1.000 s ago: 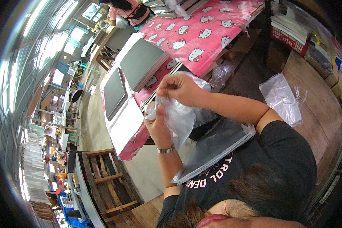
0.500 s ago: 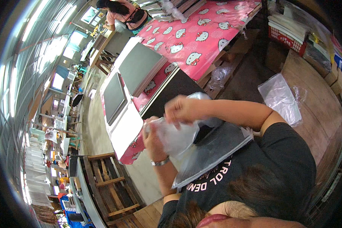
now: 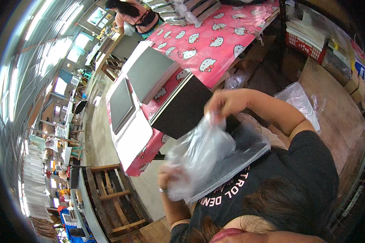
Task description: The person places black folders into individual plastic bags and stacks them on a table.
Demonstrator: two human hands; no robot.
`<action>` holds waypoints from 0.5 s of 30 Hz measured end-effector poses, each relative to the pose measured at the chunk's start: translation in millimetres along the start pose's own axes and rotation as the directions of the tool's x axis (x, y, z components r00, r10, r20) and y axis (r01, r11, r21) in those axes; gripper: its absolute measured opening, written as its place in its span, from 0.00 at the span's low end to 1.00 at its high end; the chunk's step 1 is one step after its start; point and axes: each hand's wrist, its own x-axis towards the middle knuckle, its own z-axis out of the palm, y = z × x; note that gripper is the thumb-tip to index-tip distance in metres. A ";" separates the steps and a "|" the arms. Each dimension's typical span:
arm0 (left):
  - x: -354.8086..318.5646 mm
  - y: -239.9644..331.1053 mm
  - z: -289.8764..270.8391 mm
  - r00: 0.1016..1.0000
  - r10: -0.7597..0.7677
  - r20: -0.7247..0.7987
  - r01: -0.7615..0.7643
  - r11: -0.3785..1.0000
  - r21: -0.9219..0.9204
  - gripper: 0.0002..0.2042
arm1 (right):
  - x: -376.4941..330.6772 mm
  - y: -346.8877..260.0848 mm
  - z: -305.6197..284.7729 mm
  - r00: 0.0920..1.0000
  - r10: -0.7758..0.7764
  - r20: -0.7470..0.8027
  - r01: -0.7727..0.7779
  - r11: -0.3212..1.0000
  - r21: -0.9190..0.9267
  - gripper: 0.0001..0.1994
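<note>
A clear plastic bag [image 3: 205,141] is stretched between my two hands, blurred by motion. My left hand [image 3: 170,177], with a metal band at its wrist, is closed on the bag's near left end. Up and to the right, my right hand [image 3: 223,103] pinches the other end. Just beneath the bag, a stack of dark flat sheets in clear plastic [image 3: 241,162] rests against my body. Beyond my hands, a black-topped stack of boards [image 3: 182,107] lies at the edge of the pink table [image 3: 227,40].
Two grey-topped stacks, a larger one [image 3: 152,71] and a smaller one [image 3: 122,106], lie on white sheets on the table. A wooden pallet [image 3: 115,198] is at lower left. Clear plastic sheets [image 3: 298,101] and a red basket [image 3: 304,44] are at right. A person [image 3: 136,16] stands far off.
My hands have moved apart: the right up and to the right, the left down toward my body. The bag, bunched between them before, is now drawn out long.
</note>
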 end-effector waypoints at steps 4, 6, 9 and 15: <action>32.4 -53.3 -41.5 0.907 0.177 0.383 -0.227 0.970 0.090 0.14 | 7.1 -18.9 10.5 0.936 0.044 -0.349 0.158 0.834 0.529 0.10; 28.4 -58.9 -62.8 0.908 0.371 0.196 -0.329 0.919 -0.217 0.17 | 0.2 2.3 5.7 0.946 0.299 -0.126 -0.276 0.945 0.174 0.12; 22.9 -88.8 -78.7 0.842 0.533 -0.078 -0.536 0.814 -0.222 0.20 | -6.6 -5.1 5.5 0.955 0.248 0.161 -0.232 0.966 -0.112 0.10; 38.2 -53.5 -41.1 0.929 0.253 0.269 -0.265 0.964 0.009 0.16 | 0.2 9.1 5.7 0.886 0.086 -0.456 0.235 0.764 0.601 0.08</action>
